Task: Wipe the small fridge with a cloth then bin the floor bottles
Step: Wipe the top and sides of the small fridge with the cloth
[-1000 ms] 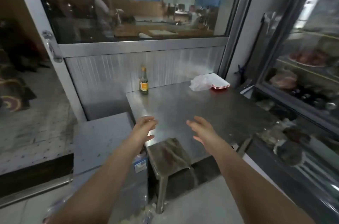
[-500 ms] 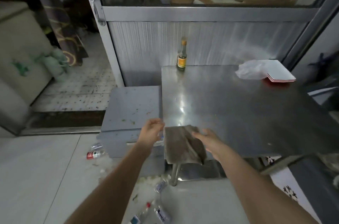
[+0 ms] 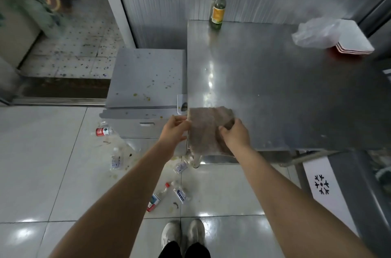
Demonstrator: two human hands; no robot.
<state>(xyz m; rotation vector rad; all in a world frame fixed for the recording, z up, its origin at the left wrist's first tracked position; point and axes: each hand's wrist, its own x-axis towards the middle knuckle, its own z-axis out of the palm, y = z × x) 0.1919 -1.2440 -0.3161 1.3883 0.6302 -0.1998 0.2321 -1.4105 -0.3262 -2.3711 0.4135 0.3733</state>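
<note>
Head view. Item: cloth (image 3: 206,128), grey-brown, coarse terry weave, roughly rectangular, lying over the near left corner of the steel table (image 3: 285,88) and drooping past its front edge. The table is brushed stainless, flat and rectangular, throwing back bright glare patches.

Item: small fridge (image 3: 146,80), boxy, matte grey top speckled with yellowish spots and crumbs, standing at 9 o'clock of the table and touching its left side. A white label is showing at its right edge.

Item: floor bottles, clear crushed plastic, lying scattered on glossy white tiles: one with a red label (image 3: 103,131) at 7 o'clock of the fridge, one blue-labelled (image 3: 117,159) below it, a small one (image 3: 180,167) by the table leg, two more (image 3: 159,196) (image 3: 181,193) nearer the grey shoes (image 3: 183,234).

Item: glass sauce bottle (image 3: 219,7), green with a yellow label, standing upright at the table's far edge, 12 o'clock of the cloth. Item: stacked white trays (image 3: 355,43) with a crumpled clear bag (image 3: 315,33) resting on them, at 2 o'clock.

Hands: the left hand (image 3: 174,128) is pinching the cloth's left edge; the right hand (image 3: 234,136) is gripping its right side, fingers curled into the fabric.

Change: half a second ago the camera was looking higher, taking in the window; now it is tilting down, bringing in the shoes and more bottles, with both hands closing more firmly on the cloth.
</note>
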